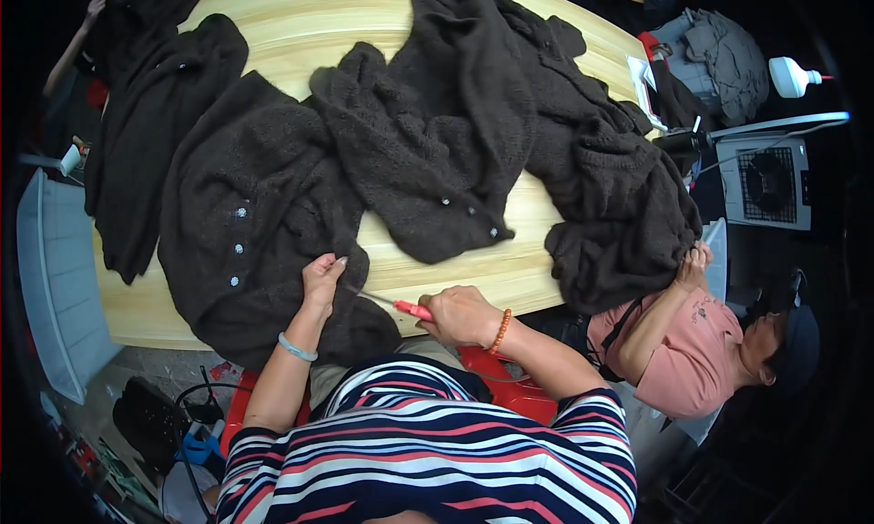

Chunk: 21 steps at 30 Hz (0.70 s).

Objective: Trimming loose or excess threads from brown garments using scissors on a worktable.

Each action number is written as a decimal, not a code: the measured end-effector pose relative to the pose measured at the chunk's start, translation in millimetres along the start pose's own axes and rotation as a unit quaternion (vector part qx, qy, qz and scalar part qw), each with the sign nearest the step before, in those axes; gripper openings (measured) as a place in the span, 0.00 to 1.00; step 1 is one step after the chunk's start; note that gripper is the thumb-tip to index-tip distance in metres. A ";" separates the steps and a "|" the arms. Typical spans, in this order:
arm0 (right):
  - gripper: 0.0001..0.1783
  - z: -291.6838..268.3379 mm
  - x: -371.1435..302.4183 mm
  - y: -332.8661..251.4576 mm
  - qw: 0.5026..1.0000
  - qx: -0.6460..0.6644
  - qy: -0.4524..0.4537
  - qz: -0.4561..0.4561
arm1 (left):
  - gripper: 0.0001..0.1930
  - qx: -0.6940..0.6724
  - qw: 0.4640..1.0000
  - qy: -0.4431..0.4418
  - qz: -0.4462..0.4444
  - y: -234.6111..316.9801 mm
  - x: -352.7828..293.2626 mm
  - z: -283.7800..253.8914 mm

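A dark brown knitted cardigan (282, 164) with several shiny buttons is spread at the table's near left and hangs over the front edge. My left hand (321, 278) pinches a bit of its knit between thumb and fingertips. Close to it on the right, my right hand (462, 316) is closed round the red handle of a slim tool (414, 309). A thin shaft runs from the handle toward my left hand; its tip is too fine and dark to make out against the knit.
More dark brown knitted garments lie across the wooden table (401, 255). At the right, a person in a pink top (683, 351) handles one garment (628, 214); another person's hand shows at the far left. A white tray (59, 287) stands by the left edge, a lamp arm (774, 123) at the right.
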State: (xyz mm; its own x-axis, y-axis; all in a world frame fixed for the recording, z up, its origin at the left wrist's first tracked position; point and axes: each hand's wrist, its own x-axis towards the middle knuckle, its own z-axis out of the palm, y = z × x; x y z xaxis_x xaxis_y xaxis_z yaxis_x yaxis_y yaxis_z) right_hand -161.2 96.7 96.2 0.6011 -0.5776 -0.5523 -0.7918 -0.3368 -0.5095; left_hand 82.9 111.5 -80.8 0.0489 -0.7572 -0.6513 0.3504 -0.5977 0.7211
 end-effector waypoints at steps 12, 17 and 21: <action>0.11 -2.6 -16.2 14.9 0.992 -0.009 0.084 0.092 | 0.04 -0.059 0.998 0.015 -0.021 25.9 -2.7 19.1; 0.12 1.8 -19.4 1.9 0.999 -0.029 0.016 0.027 | 0.02 -0.088 0.996 -0.029 0.011 14.2 5.4 20.0; 0.11 -4.5 -19.3 3.0 1.000 -0.010 -0.007 0.006 | 0.01 -0.078 0.996 -0.017 0.026 14.2 -15.8 18.6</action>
State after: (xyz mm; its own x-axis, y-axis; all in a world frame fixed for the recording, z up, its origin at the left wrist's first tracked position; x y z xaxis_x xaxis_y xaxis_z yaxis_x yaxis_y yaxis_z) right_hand -175.6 103.5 108.3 0.5936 -0.5709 -0.5672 -0.8003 -0.3447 -0.4907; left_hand 69.7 110.0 -55.8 0.0394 -0.7961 -0.6039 0.4899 -0.5114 0.7060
